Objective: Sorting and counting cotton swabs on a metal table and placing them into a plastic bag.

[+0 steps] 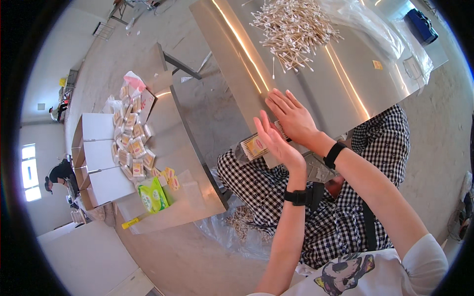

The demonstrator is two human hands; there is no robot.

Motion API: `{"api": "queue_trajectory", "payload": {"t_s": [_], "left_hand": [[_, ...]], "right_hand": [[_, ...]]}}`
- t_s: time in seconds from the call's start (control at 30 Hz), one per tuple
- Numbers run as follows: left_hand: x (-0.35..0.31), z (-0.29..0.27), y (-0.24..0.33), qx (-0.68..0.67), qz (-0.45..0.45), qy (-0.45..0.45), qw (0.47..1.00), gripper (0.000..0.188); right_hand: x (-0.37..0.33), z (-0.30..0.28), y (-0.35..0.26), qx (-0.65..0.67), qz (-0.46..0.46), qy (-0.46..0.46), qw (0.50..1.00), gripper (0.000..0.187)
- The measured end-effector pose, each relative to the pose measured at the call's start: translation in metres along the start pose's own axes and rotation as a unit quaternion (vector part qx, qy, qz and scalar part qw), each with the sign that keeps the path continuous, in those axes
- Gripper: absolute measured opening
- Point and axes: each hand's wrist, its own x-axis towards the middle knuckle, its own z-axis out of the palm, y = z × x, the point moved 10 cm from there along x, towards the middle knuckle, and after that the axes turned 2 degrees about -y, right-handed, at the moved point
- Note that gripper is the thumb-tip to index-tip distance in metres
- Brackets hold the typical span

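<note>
1. Pack of cotton swabs (255, 146), clear-wrapped with a yellow and red label, sits at the hands above the checked trousers (247, 180), just beside the near edge of a metal table (340, 106); the left hand hides part of it, and swab ends show again between the two hands
2. Left hand (277, 144) is spread flat, fingers straight and not curled round anything, in front of the pack; whether its palm presses on the pack cannot be told
3. Right hand (295, 121) is flat too, fingers extended and close together, near the far end of the pack and the table edge; its contact with the pack is hidden
4. Black wristbands (335, 155) circle both wrists
5. On that table lie a heap of loose swabs (298, 32), clear plastic (370, 27) and a small yellow card (377, 64)
6. A second metal table (170, 130), to the left, bears piled swab packs (132, 140), white boxes (101, 157), a green packet (153, 195), yellow labels (171, 178) and a yellow tube (130, 223)
7. Below, a clear bag (241, 222) with loose swabs rests on the floor
8. Far left, another person (62, 173) in dark clothing leans near the boxes
</note>
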Motion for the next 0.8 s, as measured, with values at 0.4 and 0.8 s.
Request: {"api": "queue_trajectory", "payload": {"t_s": [0.4,0.8], "left_hand": [[0.029,-0.072,0.05,0.277,0.096,0.074,0.953,0.056],[0.063,-0.123,-0.013,0.399,-0.045,0.035,0.915,0.052]], "right_hand": [[-0.002,0.001,0.007,0.012,-0.011,-0.009,1.0,0.052],[0.004,0.009,-0.023,0.054,-0.011,-0.017,0.998,0.054]]}}
